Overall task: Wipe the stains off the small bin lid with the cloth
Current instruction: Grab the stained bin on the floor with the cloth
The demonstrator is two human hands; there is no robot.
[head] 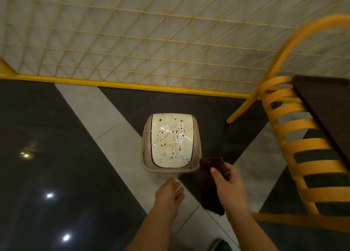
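Observation:
A small beige bin stands on the floor, its cream lid (pixel 170 140) spattered with brown stains. My right hand (pixel 228 186) grips a dark brown cloth (pixel 209 184) that hangs down just off the bin's near right corner, not touching the lid. Below the bin's near edge, my left hand (pixel 170 193) reaches forward with relaxed fingers and holds nothing, a short gap short of the bin.
A yellow slatted chair (pixel 301 152) stands to the right, with a dark tabletop (pixel 327 106) over it. A yellow wire-grid fence (pixel 151 57) on a yellow base rail runs behind the bin. The floor is glossy dark and light grey tile.

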